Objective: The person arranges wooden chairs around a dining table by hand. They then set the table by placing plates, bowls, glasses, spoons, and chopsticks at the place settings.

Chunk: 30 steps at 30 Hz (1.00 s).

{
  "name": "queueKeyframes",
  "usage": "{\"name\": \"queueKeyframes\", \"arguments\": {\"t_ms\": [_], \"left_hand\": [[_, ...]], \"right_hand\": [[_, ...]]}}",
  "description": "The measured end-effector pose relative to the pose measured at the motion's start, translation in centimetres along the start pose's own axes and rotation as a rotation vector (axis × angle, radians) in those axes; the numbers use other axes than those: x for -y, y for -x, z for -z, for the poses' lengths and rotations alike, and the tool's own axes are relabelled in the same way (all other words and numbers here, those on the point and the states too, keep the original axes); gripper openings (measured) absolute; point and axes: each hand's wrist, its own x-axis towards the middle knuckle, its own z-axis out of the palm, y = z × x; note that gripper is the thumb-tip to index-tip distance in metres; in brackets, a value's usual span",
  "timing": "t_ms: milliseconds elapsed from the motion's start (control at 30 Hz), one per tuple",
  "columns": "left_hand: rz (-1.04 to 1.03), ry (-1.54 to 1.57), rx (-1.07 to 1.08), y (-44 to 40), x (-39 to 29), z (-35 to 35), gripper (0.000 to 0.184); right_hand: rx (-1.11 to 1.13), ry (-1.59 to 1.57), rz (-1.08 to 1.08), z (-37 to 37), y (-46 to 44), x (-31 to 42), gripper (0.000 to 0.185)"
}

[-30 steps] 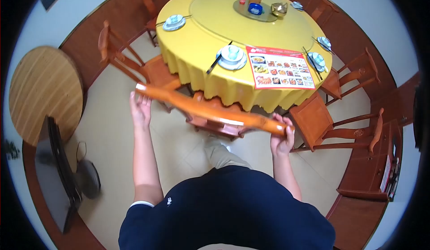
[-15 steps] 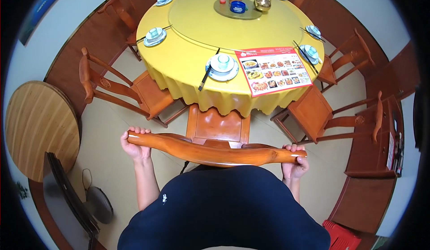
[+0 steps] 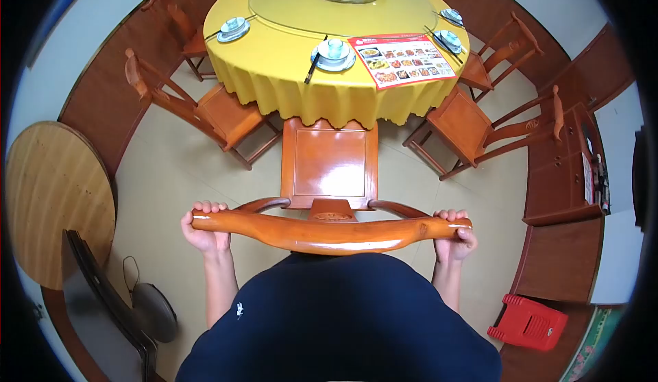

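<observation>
A wooden chair (image 3: 329,166) stands directly in front of me, its curved top rail running across just before my body. My left hand (image 3: 207,227) is closed round the left end of that rail. Round the right end, my right hand (image 3: 454,235) is closed in the same way. The chair's seat shows beyond the rail, its far edge close to the hanging yellow tablecloth (image 3: 274,84) of a round table. A bowl-and-plate setting (image 3: 334,54) with black chopsticks lies at the near table edge, beside a red-bordered menu sheet (image 3: 404,60).
Other wooden chairs (image 3: 229,111) (image 3: 462,128) flank the table. At left lean a round wooden board (image 3: 58,200) and a dark screen (image 3: 103,300) near a dark round base (image 3: 154,312). A red plastic item (image 3: 529,323) is at lower right, below a wooden cabinet (image 3: 558,176).
The chair and I have moved back from the table, and more of its seat shows. The table sits higher in view. Both hands keep their hold on the rail.
</observation>
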Motion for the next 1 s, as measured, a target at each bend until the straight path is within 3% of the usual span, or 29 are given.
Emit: {"name": "queueKeyframes", "arguments": {"t_ms": [433,933,1000], "left_hand": [[0.029,-0.013,-0.116,3.2,0.7,-0.7,0.019],[0.054,-0.006,-0.106,3.5,1.8,-1.1,0.019],[0.079,-0.018,-0.030,3.6,1.7,-0.6,0.021]], "right_hand": [[-0.047,0.010,-0.043,2.1,1.0,1.6,0.021],[-0.065,0.031,-0.047,3.0,-0.3,2.7,0.020],[-0.024,0.022,-0.044,3.7,-0.6,2.6,0.025]]}}
